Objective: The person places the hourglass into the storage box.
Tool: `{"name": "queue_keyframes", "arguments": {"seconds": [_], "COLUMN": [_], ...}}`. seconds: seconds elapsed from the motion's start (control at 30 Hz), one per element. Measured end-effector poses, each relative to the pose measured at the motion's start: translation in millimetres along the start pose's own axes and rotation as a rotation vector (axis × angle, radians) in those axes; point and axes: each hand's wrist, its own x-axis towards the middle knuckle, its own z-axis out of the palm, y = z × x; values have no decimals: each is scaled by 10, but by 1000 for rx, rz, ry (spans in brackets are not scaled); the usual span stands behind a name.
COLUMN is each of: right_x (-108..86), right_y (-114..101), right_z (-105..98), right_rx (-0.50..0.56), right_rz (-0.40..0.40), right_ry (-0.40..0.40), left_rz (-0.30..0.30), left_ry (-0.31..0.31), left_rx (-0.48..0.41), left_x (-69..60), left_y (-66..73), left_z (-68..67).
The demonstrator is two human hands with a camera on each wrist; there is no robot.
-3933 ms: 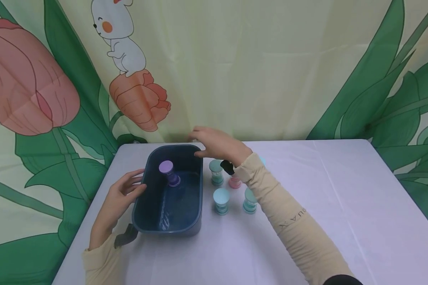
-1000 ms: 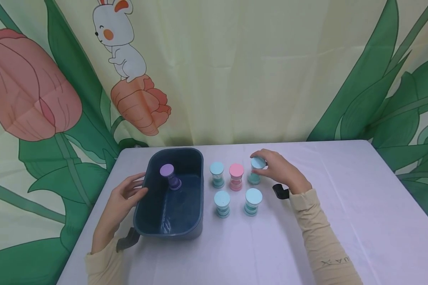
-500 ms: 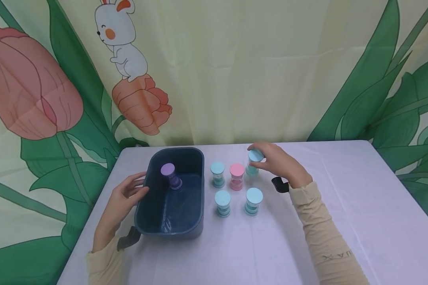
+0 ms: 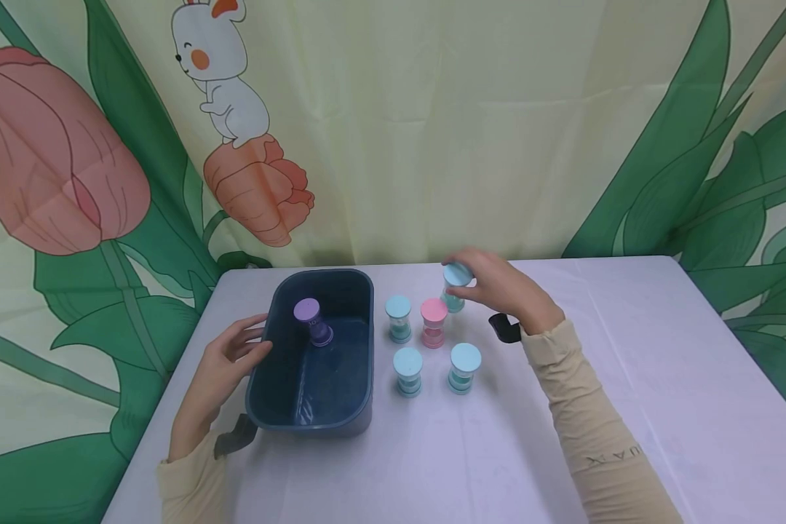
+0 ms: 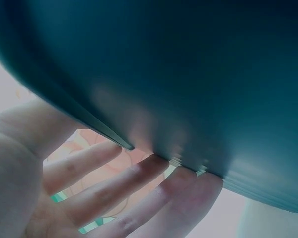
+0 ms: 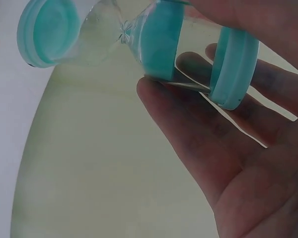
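My right hand (image 4: 501, 287) grips a light-blue sand timer (image 4: 457, 275) by its upper part, thumb and fingers around it, above the table's far side. In the right wrist view, its clear glass, narrow waist and teal sand show between the light-blue caps. My left hand (image 4: 219, 367) rests against the left side of a dark-blue bin (image 4: 308, 424), its extended fingertips touching the outer wall in the left wrist view. Inside the bin a purple sand timer (image 4: 313, 320) stands. A pink sand timer (image 4: 434, 320) stands just in front of the held one.
Several more light-blue sand timers stand right of the bin: one at back left (image 4: 399, 316), one at front left (image 4: 408, 370), one at front right (image 4: 462, 366). A white cloth covers the table (image 4: 616, 349). Behind hangs a printed curtain (image 4: 432, 131).
My right hand came away from the bin's far right corner and took hold of the back-right sand timer. Over the last second it has raised it and moved it left. My left hand stays put.
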Motion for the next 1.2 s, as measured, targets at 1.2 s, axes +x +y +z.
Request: {"name": "queue_keyframes", "arguments": {"seconds": [1.2], "right_x": [254], "right_y": [-343], "right_z": [-125], "right_rx": [-31], "right_rz": [-101], "right_ry": [49], "left_rz": [3], "left_ry": [-4], "left_rx": [4], "left_x": [-9], "left_y": [31], "left_z": [2]}}
